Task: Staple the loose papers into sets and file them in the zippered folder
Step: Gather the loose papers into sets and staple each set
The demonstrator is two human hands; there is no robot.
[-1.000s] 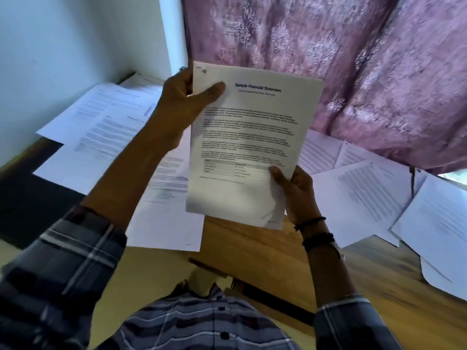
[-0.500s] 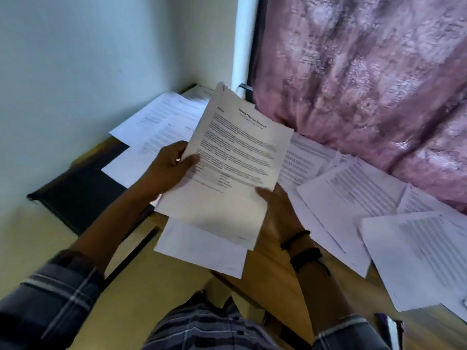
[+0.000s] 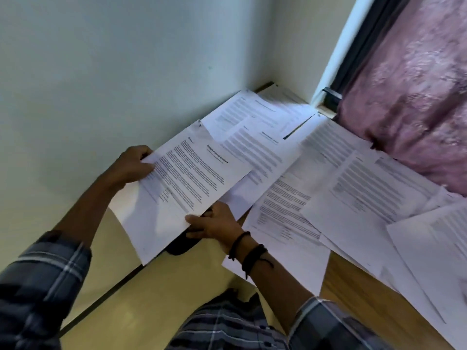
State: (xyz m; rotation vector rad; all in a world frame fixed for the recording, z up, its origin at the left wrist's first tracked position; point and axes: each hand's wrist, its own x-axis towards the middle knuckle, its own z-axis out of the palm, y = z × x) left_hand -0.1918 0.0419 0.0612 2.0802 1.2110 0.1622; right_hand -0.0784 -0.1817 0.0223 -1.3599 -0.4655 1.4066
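**A:** Between the two hands, what is lifted off the table?

**B:** A printed document (image 3: 187, 183) headed as a financial statement. It is held tilted, with its title end pointing away from the person. A second sheet shows along its near edge.

**A:** How does the left hand (image 3: 134, 165) hold it?

**B:** It grips the long edge on the wall side. The thumb lies on the printed face and the fingers curl underneath.

**A:** And the right hand (image 3: 214, 224)?

**B:** It pinches the opposite edge near the bottom corner, thumb on top and fingers below. Black wristbands (image 3: 250, 253) circle that wrist.

**A:** Is anything under the document?

**B:** Just beneath the right hand's fingers lies a dark object (image 3: 180, 245) with a rounded corner. The sheets cover most of it, and I cannot tell whether it is the zippered folder.

**A:** Where are the loose papers (image 3: 353, 178)?

**B:** They overlap across the wooden table (image 3: 353, 281), beyond both hands' fingertips and out to the right of the right hand. The farthest ones touch the pink curtain (image 3: 417, 97).

**A:** What is on the other side?

**B:** A pale wall (image 3: 101, 72) stands just left of the left hand. A plaid sleeve (image 3: 43, 274) sits behind that hand, covering the upper arm.
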